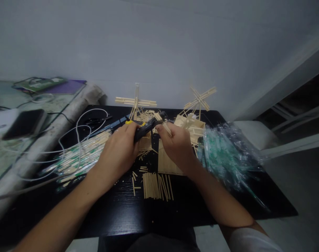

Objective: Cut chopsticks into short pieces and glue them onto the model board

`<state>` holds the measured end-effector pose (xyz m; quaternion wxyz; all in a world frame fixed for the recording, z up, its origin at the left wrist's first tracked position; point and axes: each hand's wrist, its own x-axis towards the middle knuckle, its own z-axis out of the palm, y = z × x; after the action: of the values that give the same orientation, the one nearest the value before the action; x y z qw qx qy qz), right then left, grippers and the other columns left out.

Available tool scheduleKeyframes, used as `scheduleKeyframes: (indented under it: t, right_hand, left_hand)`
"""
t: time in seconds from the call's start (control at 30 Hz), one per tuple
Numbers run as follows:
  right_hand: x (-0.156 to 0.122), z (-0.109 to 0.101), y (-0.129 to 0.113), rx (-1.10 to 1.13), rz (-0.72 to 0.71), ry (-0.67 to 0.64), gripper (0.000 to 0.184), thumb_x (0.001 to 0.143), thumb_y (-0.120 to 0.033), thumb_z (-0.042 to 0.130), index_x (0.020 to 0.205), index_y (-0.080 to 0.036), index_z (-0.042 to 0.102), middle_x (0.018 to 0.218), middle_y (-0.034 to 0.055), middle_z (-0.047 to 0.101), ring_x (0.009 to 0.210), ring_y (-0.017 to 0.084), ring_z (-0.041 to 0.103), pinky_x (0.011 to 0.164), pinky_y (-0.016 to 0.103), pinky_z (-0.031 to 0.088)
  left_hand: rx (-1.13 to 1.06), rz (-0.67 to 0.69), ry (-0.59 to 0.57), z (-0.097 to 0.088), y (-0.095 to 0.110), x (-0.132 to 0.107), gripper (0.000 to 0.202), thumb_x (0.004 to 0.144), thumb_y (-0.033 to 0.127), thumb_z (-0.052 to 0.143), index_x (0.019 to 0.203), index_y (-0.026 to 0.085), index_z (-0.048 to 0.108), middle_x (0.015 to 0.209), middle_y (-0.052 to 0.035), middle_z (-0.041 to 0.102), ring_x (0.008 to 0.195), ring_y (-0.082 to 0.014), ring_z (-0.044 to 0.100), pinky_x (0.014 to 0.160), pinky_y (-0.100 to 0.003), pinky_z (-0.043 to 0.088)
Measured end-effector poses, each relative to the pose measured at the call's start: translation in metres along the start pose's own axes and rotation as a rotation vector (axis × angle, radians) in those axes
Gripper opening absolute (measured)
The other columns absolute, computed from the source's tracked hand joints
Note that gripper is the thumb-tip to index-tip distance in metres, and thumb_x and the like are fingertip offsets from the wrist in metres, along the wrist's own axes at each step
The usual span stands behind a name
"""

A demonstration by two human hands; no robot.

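My left hand is closed around a black hand tool; yellow parts show beside it, but its exact kind is not clear. Its dark head reaches up to the thin wooden sticks pinched in my right hand. Below my right hand lies a flat panel of joined sticks. Nearer to me, a row of cut sticks is spread side by side on the black table, with a few short pieces to its left.
Two cross-shaped stick models stand at the back near the wall. Bagged sticks and a white cable lie on the left. Crumpled clear and green wrappers cover the right. A phone rests on the left-hand surface.
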<state>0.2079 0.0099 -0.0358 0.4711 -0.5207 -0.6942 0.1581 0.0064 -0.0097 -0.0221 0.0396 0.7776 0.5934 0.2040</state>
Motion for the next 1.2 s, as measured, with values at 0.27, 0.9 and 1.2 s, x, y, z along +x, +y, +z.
scheduleKeyframes:
  t: [0.27,0.9,1.2]
  right_hand:
    - [0.003,0.000,-0.006,0.040,0.126,-0.063,0.072,0.103,-0.067,0.070,0.057,-0.029,0.030,0.054,-0.0070,0.034,0.055,0.013,0.031,0.054,0.034,0.022]
    - [-0.004,0.012,0.017,-0.476,-0.010,-0.705,0.015,0.111,-0.015,0.061,0.101,-0.016,0.072,0.106,0.0104,0.076,0.093,0.020,0.066,0.080,0.030,0.046]
    - [-0.016,0.024,0.048,-0.581,-0.051,-0.948,0.022,0.105,-0.005,0.067,0.123,-0.011,0.080,0.125,0.0213,0.084,0.117,0.032,0.079,0.098,0.036,0.057]
  left_hand:
    - [0.043,0.000,0.052,-0.003,-0.005,0.000,0.025,0.103,0.020,0.053,0.125,0.020,0.065,0.114,-0.0158,0.077,0.106,-0.0343,0.075,0.090,-0.043,0.059]
    - [-0.001,-0.214,0.193,-0.057,-0.018,0.003,0.029,0.112,0.044,0.050,0.113,0.021,0.067,0.103,-0.0058,0.069,0.099,-0.0269,0.068,0.090,-0.039,0.049]
    - [-0.051,-0.195,0.075,-0.048,-0.015,0.009,0.048,0.099,0.072,0.058,0.081,0.028,0.059,0.074,-0.0037,0.064,0.072,-0.0261,0.061,0.072,-0.039,0.043]
